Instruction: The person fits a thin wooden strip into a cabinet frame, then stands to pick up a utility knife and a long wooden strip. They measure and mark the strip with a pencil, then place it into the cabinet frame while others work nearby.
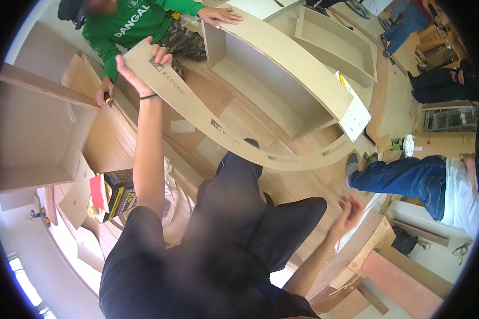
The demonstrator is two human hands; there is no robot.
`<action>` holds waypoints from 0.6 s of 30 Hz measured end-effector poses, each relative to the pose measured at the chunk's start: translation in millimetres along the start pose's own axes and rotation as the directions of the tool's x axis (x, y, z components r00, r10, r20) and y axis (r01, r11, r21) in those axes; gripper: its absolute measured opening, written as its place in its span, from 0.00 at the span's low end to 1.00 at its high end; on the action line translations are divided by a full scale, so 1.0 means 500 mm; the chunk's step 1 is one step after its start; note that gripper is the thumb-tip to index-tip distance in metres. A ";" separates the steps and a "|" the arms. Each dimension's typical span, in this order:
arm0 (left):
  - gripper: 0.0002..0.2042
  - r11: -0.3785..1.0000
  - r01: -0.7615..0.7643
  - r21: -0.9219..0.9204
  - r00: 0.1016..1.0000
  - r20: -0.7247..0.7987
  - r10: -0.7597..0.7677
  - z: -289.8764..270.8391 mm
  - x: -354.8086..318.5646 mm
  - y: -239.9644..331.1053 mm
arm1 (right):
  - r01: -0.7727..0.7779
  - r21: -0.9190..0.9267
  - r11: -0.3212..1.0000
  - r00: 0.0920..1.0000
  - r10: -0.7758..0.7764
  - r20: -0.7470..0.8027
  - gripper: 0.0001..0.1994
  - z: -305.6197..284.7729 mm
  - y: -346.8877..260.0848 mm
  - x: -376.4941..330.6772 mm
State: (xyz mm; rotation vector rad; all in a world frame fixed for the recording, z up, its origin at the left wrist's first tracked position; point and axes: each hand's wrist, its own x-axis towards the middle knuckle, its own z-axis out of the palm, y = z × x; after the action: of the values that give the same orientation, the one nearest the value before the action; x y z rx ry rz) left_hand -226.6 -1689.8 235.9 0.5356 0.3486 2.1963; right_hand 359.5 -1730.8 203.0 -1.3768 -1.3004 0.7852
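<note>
My left hand (146, 66) grips one end of a long, flexible beige laminate strip (194, 111) with dark printed marks, thumb on one side and fingers over the other edge. The strip bows down past my knees and curves up toward the right, close to the corner of a beige open-fronted cabinet box (282, 58). Away from the strip, my right hand (349, 213) hangs over the floor at the right, fingers loosely bent and apart, nothing in them. Across from me, a person in a green shirt holds a yellow-and-black utility knife (108, 99) and rests the other hand on the box.
Left of me stands another open box (32, 133), near a black-and-yellow carton (117, 194). A second beige box frame (338, 45) lies beyond the first. A person in jeans (404, 183) is at the right, by stacked wooden boards (399, 279). A white sheet (355, 121) lies at the box's corner.
</note>
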 end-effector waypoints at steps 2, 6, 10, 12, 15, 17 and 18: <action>0.47 0.996 -0.046 -0.077 0.998 0.045 0.050 0.040 -0.021 0.010 | 0.061 -0.099 0.993 0.971 -0.037 0.235 0.14 0.086 -0.014 -0.003; 0.48 0.988 -0.076 -0.135 0.990 0.111 0.091 0.082 -0.054 0.025 | 0.396 -0.266 0.879 0.788 -0.176 0.591 0.31 0.241 -0.004 0.019; 0.43 0.997 -0.079 -0.007 0.981 0.180 0.079 0.132 -0.074 0.061 | 0.564 -0.273 0.779 0.648 -0.214 0.731 0.37 0.287 0.079 0.040; 0.42 0.949 -0.184 0.257 0.974 0.177 0.141 0.158 -0.072 0.077 | 0.439 -0.447 0.779 0.603 0.112 0.790 0.35 0.267 0.132 0.028; 0.40 0.983 -0.008 -0.182 0.931 0.356 0.074 0.164 -0.061 0.086 | 0.348 -0.464 0.815 0.514 0.248 0.821 0.30 0.205 0.203 -0.018; 0.43 0.987 0.078 -0.137 0.933 0.359 -0.024 0.142 -0.036 0.078 | 0.372 -0.444 0.815 0.542 0.197 0.817 0.27 0.197 0.243 -0.037; 0.44 0.992 0.081 -0.098 0.926 0.375 -0.039 0.140 -0.035 0.076 | 0.412 -0.438 0.799 0.520 0.189 0.833 0.26 0.182 0.254 -0.051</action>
State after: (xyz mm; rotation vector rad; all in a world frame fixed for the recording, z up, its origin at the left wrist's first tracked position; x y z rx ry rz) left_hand -208.0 -1722.3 308.0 0.8497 0.0367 1.9866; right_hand 304.9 -1717.2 54.9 -1.3552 -2.6126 1.0712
